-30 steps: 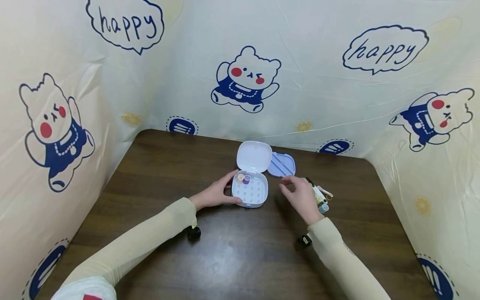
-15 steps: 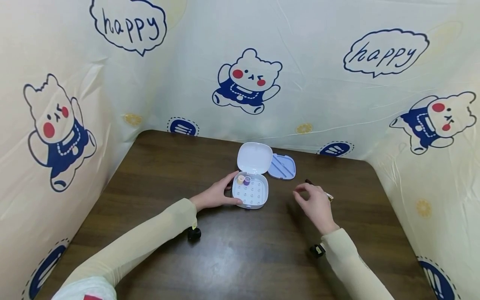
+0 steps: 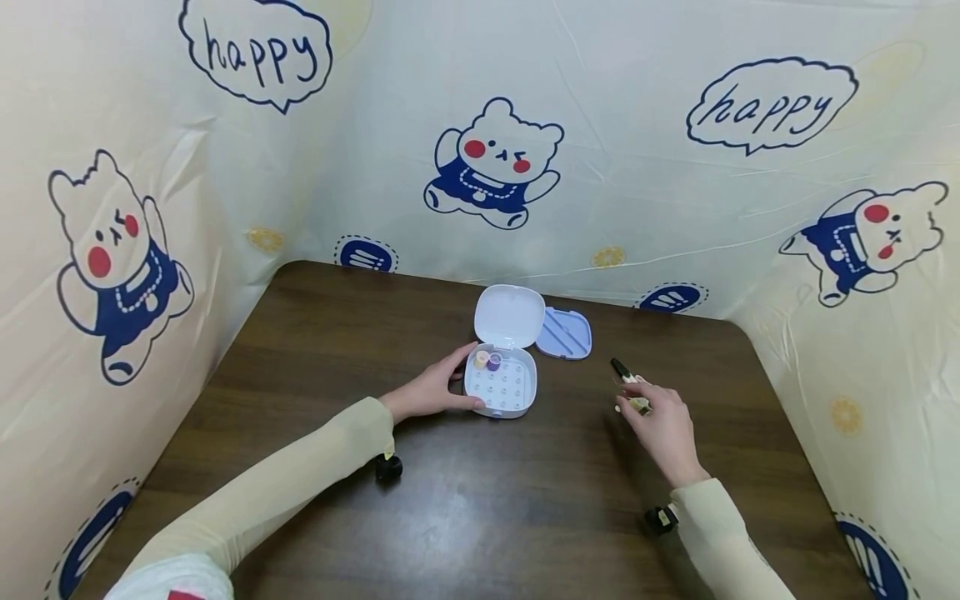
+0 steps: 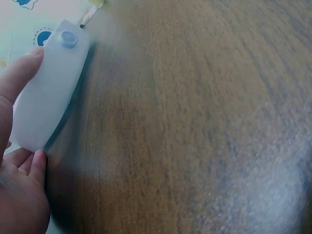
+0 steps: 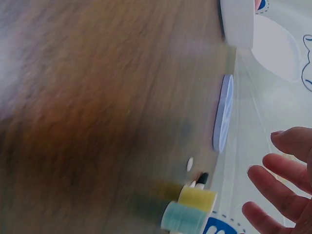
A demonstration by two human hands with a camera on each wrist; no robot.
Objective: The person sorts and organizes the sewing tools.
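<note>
My left hand (image 3: 431, 390) holds the left side of an open white sewing box (image 3: 527, 382), thumb at its front and fingers behind. Its lid (image 3: 510, 315) stands raised. Inside, a peach thread spool (image 3: 481, 360) and a purple thread spool (image 3: 494, 362) stand on the back row of pegs. In the right wrist view, my right hand (image 5: 287, 183) is apart from a yellow thread spool (image 5: 197, 199) and a teal thread spool (image 5: 183, 218), its fingers loosely bent and holding nothing. The head view shows this right hand partly covering the small items.
A blue slotted tray (image 3: 566, 335) lies behind the box on its right. A black-tipped slim item (image 3: 619, 368) lies just beyond my right hand, and a small white disc (image 5: 189, 164) near the spools. Printed cloth (image 3: 630, 167) hangs around the brown table (image 3: 450, 517).
My right hand has moved right and toward me, from beside the tray to over the loose spools. My left hand and the box stay in place.
</note>
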